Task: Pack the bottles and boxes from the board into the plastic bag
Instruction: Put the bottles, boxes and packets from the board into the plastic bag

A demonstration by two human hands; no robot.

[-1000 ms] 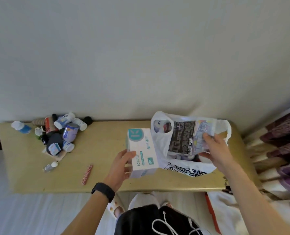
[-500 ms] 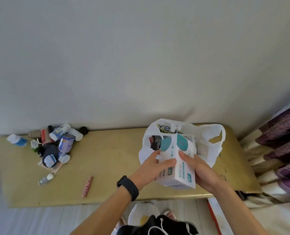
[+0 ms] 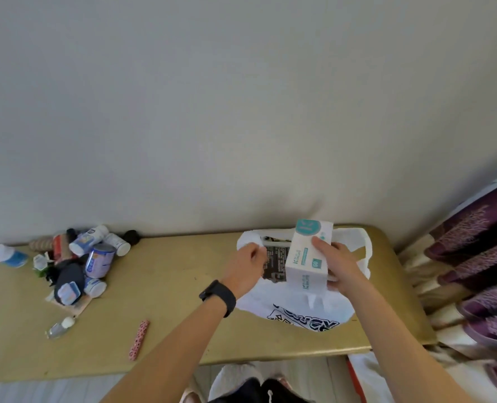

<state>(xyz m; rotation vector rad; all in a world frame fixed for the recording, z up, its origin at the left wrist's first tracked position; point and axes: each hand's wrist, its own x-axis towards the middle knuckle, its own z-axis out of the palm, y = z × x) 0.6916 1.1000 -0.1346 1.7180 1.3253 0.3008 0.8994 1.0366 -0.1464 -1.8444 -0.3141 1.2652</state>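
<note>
The white and teal box (image 3: 307,257) is gripped by the right hand (image 3: 339,266), thumb on its front face, and held tilted at the mouth of the white plastic bag (image 3: 294,306). The bag's rim is pinched by the curled left hand (image 3: 243,266), just beside the box. Bottles (image 3: 93,257) are heaped on the board (image 3: 168,286), well left of the left hand.
</note>
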